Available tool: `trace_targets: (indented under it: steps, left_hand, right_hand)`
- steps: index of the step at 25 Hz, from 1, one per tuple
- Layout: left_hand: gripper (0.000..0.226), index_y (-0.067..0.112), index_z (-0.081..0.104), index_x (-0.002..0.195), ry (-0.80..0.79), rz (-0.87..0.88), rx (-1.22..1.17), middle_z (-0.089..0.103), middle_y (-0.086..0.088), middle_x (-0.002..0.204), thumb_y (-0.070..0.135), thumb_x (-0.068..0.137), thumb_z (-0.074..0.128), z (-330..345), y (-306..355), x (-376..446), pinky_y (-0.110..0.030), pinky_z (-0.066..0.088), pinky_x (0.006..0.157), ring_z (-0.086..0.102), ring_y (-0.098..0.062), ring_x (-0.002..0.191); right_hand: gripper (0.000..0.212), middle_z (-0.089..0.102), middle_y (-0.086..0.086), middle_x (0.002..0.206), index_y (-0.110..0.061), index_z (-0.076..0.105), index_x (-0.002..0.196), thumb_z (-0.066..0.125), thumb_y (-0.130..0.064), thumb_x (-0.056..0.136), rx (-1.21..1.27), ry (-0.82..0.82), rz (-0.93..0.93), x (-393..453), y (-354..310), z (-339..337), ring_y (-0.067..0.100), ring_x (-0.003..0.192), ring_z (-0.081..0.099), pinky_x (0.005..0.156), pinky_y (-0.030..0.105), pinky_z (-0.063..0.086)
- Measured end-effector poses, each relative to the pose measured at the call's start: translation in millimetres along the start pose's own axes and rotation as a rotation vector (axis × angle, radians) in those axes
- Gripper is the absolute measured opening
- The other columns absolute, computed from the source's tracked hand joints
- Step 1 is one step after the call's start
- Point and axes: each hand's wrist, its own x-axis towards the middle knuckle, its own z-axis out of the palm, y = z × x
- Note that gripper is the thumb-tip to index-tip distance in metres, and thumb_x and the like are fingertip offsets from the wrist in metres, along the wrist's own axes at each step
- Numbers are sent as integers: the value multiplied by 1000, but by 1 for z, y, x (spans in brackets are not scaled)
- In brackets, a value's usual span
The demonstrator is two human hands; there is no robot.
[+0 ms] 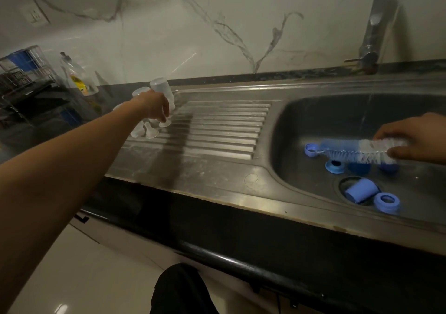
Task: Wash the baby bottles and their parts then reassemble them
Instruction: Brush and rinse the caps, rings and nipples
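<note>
Left hand (156, 107) has its fingertips curled down around a clear teat (165, 122) on the ribbed drainboard (217, 130); looks soft, wet and slippery, so I'd pinch it low at the wide base. More teats sit just beside it, upturned bottles (162, 91) right behind. Right hand (416, 137) grips the bottle brush (357, 151) over the blue rings in the sink (301, 111).

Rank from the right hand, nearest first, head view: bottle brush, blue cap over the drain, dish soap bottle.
1. bottle brush: under the right hand, in the sink.
2. blue cap: lower left, lying on the drain.
3. dish soap bottle: far left, by the wall.
</note>
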Motion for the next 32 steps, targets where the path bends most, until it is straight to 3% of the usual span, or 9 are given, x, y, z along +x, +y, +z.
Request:
trace_targets:
  steps: [4,9,17,22,27,32]
  left_hand:
    - [24,15,73,108,11,7,-2,70,-11,108,13,85,75,2,-2,1,-38,49,98,62,-25,100]
    - [25,12,72,111,9,10,25,69,-12,109,10,86,73,4,0,2,-37,49,97,63,-27,102]
    - [25,16,73,108,-4,22,79,70,-10,109,12,84,76,1,1,6,-38,49,98,62,-25,101]
    - [22,21,72,107,44,30,145,69,-8,109,19,86,75,-13,13,13,-40,53,91,63,-24,94]
    - [15,25,70,106,177,212,34,70,-8,107,27,91,68,-47,106,12,-49,55,91,65,-30,94]
    - [21,22,69,112,146,535,-40,69,-7,111,31,94,63,-49,265,-4,-43,53,92,64,-27,100]
  right_hand:
    - [45,62,-8,100,-41,53,120,71,-27,81,43,-21,15,-9,-25,-14,8,80,56,75,30,50]
    - [59,55,-3,91,-35,38,140,61,-18,89,154,-49,-82,-18,-64,-21,0,69,49,61,20,39]
    - [62,44,-7,90,-36,26,144,57,-22,92,128,67,-155,-14,-85,-16,8,69,45,53,15,30]
    - [60,60,4,107,-35,30,143,57,-20,92,142,92,-155,-16,-85,-22,15,78,53,65,26,40]
    - [54,61,11,116,-34,40,137,55,-16,88,155,147,-40,-20,-72,-31,31,96,60,74,35,47]
    - [46,57,13,119,-27,48,132,57,-18,88,109,28,136,-21,-45,-31,32,101,59,75,34,44]
